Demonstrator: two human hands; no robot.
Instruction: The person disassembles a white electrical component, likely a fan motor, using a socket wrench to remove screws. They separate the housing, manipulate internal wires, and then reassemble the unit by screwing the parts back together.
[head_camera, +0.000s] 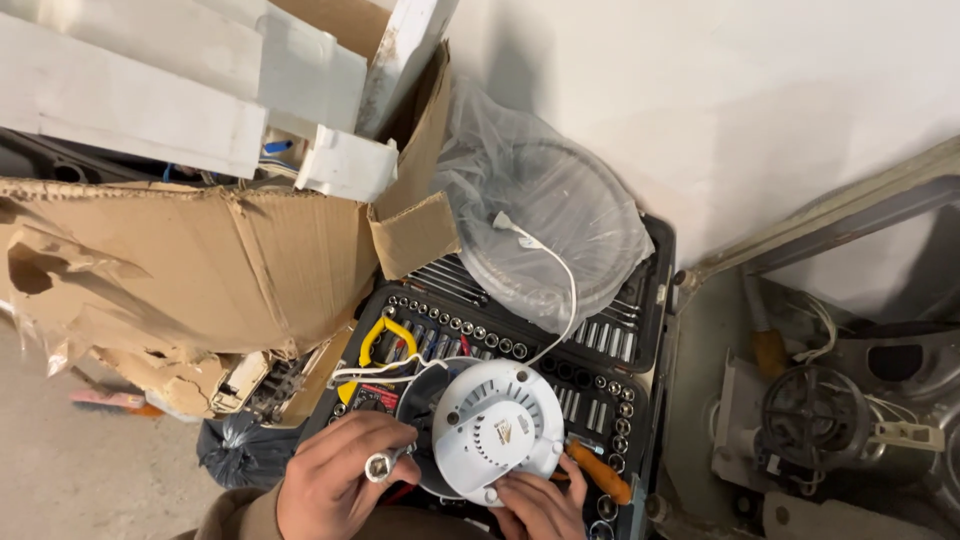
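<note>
I count two hands (345, 480), one white round motor (498, 430), one socket (380, 466) and one open toolcase (640, 340). I see one cardboard box (200, 270) and one bagged fan grille (545, 230).

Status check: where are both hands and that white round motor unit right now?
Left hand grips a socket driver. Right hand steadies white round motor unit over open socket set case. White cable trails upward.

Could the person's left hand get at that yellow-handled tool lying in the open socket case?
Probably yes. The left hand, gripping a socket tool, sits just below the yellow-handled tool, and only thin white wires cross between. It would likely need to put the socket tool down first.
</note>
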